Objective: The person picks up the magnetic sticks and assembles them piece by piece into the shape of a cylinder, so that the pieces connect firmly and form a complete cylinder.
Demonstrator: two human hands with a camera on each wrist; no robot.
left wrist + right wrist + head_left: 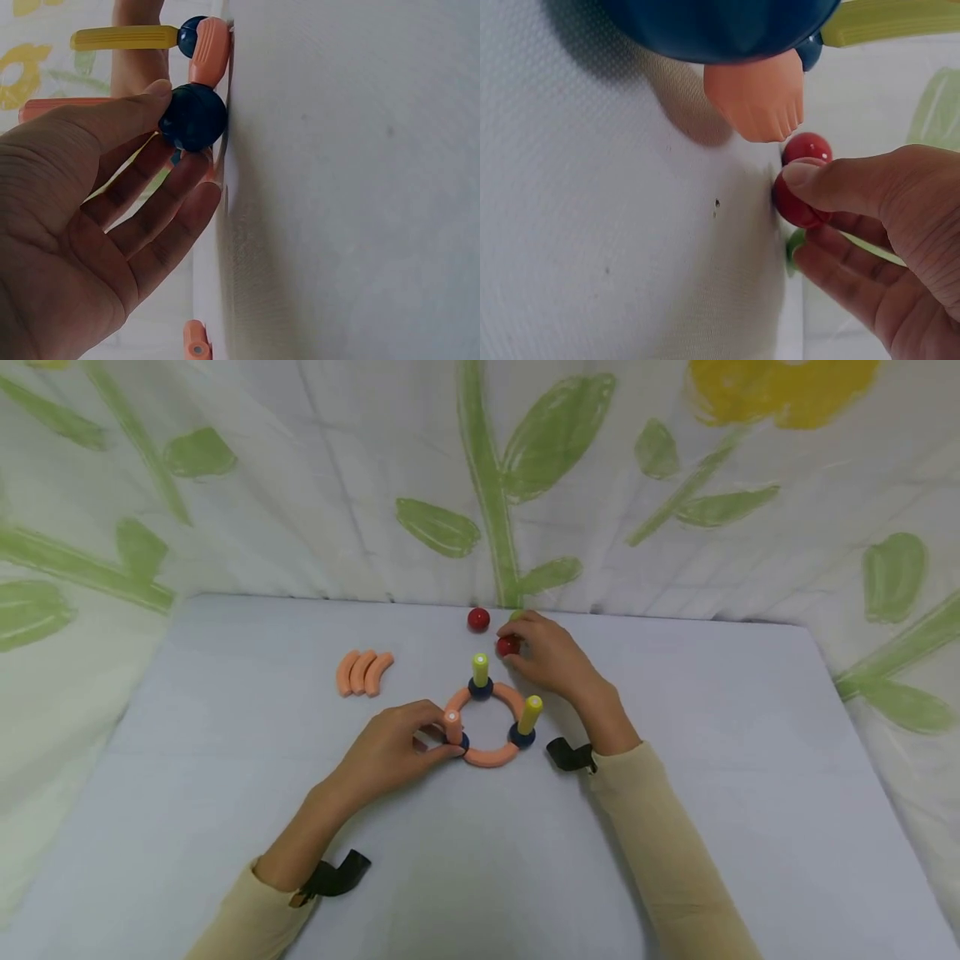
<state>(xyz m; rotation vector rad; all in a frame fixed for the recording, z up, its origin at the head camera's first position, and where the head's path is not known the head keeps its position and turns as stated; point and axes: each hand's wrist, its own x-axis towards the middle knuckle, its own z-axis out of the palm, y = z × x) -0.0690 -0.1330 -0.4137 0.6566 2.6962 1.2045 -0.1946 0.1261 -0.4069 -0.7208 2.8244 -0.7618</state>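
Tabletop, white, fine-textured; left hand, pinching a glossy navy ball between thumb and fingers; right hand, likewise grasping a smooth red ball. Flat ring of curved salmon bars, with the gripped navy ball at its left joint, the gripped red ball just beyond its far side, and upright salmon, lime and yellow rods. Three loose curved bars; second red ball, near the right fingertips.

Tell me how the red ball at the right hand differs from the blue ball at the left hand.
The red ball shows no stick attached; the blue ball bears an orange stick and joins the ring. The right hand pinches the red ball; the left hand holds the blue ball. Both are round.
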